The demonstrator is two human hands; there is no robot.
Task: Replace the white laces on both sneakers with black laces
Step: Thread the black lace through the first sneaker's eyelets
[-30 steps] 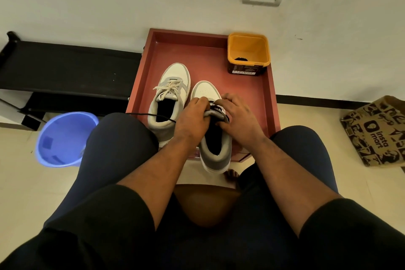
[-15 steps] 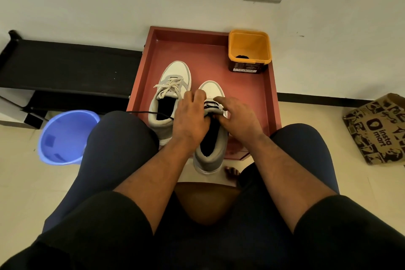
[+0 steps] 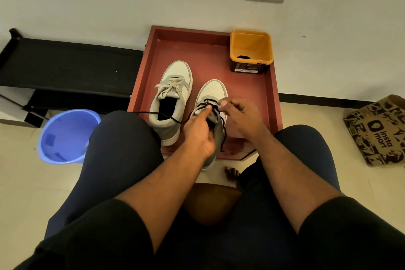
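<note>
The right sneaker (image 3: 210, 103) lies on the red tray (image 3: 270, 103), toe toward the wall, heel toward the person, so its long axis runs away from the body. The black lace (image 3: 166, 115) is threaded through the eyelets near the tongue; one free end runs leftward across the left sneaker (image 3: 173, 94) toward the left knee, the other hangs down the sneaker's right side toward the tray's near edge.

Left hand (image 3: 198, 132): fingers curled around the collar and tongue area, thumb pressed up along the eyelet row. It grips the shoe and appears to hold the leftward strand as well; contact with the strand cannot be confirmed.

Right hand (image 3: 240, 114): fingertips drawn together in a pinch at the upper right eyelets, touching the lace crossing. Whether a strand is clamped between them cannot be told.

The left sneaker stands just beside, parallel, white laces (image 3: 169, 87) not yet removed. The orange tub (image 3: 252, 50) sits in the tray's far right corner with something dark inside.

Judgement: the next eyelet lies just ahead of the right fingertips, toward the heel along the shoe's axis. The right hand is nearer to it, while the left steadies the shoe
</note>
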